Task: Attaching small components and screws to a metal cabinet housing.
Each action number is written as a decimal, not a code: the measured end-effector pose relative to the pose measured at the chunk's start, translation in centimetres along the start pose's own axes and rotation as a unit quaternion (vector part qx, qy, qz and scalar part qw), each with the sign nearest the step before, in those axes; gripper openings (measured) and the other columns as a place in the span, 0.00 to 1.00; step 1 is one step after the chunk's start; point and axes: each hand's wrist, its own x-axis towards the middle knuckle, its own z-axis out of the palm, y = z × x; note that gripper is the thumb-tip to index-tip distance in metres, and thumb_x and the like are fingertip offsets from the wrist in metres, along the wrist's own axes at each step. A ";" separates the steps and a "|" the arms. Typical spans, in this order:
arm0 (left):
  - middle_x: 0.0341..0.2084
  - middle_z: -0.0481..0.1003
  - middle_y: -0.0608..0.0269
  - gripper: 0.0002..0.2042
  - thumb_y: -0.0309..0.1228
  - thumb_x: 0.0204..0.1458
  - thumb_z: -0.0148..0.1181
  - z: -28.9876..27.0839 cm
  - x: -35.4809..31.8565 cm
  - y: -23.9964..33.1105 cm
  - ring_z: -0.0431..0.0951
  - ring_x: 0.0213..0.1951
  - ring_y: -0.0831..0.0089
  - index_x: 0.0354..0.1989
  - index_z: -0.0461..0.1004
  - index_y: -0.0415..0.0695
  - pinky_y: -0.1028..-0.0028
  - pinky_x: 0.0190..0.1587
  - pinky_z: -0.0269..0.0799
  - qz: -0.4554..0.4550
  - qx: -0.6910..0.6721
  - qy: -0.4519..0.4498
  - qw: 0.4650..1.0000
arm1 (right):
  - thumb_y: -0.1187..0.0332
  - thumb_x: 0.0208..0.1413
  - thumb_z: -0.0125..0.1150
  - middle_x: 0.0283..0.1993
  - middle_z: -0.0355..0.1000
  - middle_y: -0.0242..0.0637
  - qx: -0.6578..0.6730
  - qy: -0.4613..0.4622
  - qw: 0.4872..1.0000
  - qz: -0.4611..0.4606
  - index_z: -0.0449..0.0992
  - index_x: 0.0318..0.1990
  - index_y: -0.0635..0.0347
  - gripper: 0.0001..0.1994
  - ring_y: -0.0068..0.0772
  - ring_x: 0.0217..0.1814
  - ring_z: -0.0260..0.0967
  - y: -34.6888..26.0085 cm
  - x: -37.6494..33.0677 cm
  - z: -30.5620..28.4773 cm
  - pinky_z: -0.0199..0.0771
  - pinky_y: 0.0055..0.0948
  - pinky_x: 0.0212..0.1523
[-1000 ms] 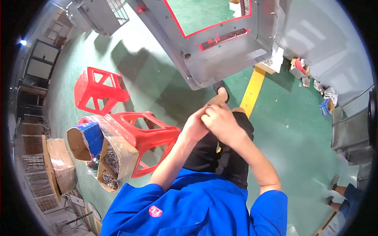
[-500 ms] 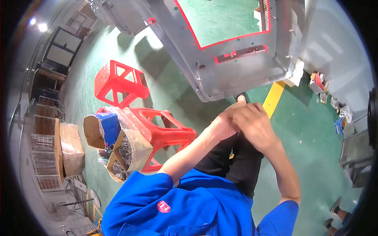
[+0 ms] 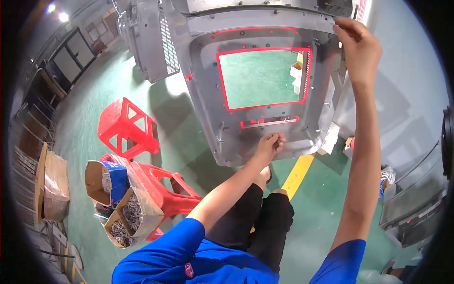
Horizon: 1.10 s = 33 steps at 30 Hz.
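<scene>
A large grey sheet-metal panel (image 3: 253, 137) with a rectangular cutout hangs in front of me. Red lines edge the cutout, and a red-marked slot (image 3: 269, 122) lies below it. Small studs and holes dot the surface. My right hand (image 3: 362, 49) is raised to the panel's upper right edge, thumb and fingers pinched there; anything between the fingertips is too small to make out. Before the panel's lower part, my left hand (image 3: 271, 146) is closed with curled fingers, and whatever it may hold is hidden.
Two red plastic stools (image 3: 125, 128) (image 3: 165, 189) stand at left. Beside the nearer one are cut-open cardboard boxes (image 3: 142, 222) with many small metal pieces. Another grey metal part (image 3: 149, 42) hangs at far left. A yellow floor stripe (image 3: 299, 175) and white boxes (image 3: 329, 137) lie at right.
My hands, together over my lap before, are now apart. The right has risen to the panel's upper edge; the left is at its lower part. The view has tilted up, showing more panel.
</scene>
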 end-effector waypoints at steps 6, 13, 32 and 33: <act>0.34 0.73 0.56 0.11 0.25 0.59 0.44 -1.1 0.3 1.0 0.71 0.32 0.77 0.46 0.68 0.33 0.79 0.34 0.68 -0.001 -0.029 -0.044 0.999 | 0.74 0.48 0.63 0.33 0.78 0.33 -0.072 0.022 0.997 -0.026 0.78 0.35 0.61 0.06 0.21 0.35 0.75 1.7 1.2 2.8 0.72 0.19 0.37; 0.31 0.72 0.61 0.11 0.28 0.61 0.43 -1.0 -0.1 2.4 0.69 0.30 0.81 0.45 0.68 0.34 0.81 0.31 0.64 -0.008 0.062 -0.022 0.998 | 0.74 0.47 0.60 0.31 0.78 0.30 -0.078 0.035 0.995 -0.043 0.77 0.36 0.55 0.07 0.23 0.33 0.76 3.0 1.4 4.4 0.73 0.21 0.36; 0.17 0.58 0.73 0.17 0.40 0.62 0.43 -3.8 -3.7 6.6 0.52 0.16 0.84 0.40 0.71 0.38 0.81 0.17 0.43 -0.018 0.128 -0.101 0.986 | 0.66 0.44 0.64 0.34 0.75 0.32 -0.003 -0.087 0.992 -0.087 0.80 0.32 0.51 0.06 0.36 0.38 0.71 -3.7 -8.4 7.5 0.70 0.32 0.38; 0.16 0.58 0.72 0.17 0.40 0.62 0.43 -3.7 -3.8 6.9 0.52 0.16 0.84 0.39 0.72 0.38 0.81 0.16 0.43 -0.028 0.116 -0.093 0.988 | 0.69 0.41 0.66 0.31 0.73 0.35 -0.064 -0.167 0.981 -0.073 0.79 0.29 0.51 0.06 0.38 0.35 0.69 -4.0 -11.7 8.1 0.69 0.34 0.39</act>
